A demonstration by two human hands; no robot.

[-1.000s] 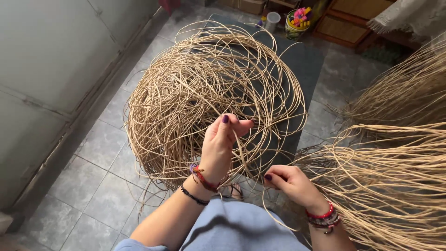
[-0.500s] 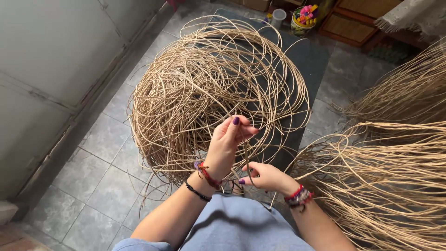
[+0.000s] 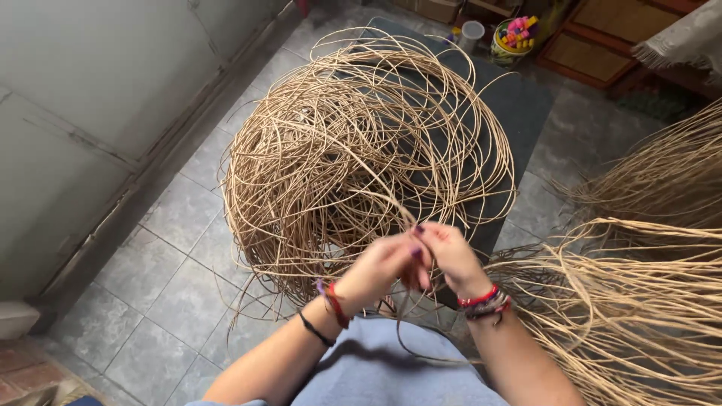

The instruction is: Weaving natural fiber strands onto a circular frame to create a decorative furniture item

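Both closed on one cane strand (image 3: 376, 188): left hand (image 3: 383, 265) and right hand (image 3: 445, 254) meeting in front of the lap, seemingly pinching it to draw it free of the tangled coil (image 3: 361, 150) on the tiled floor (image 3: 173, 278).

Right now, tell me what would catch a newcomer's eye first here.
First, the big tangled coil of tan rattan strands on the grey tiled floor, filling the middle. Just below it, the left hand and right hand meet, pinching strands. Loose cane bundles fan out at right; a yellow tub of colourful bits sits top centre.
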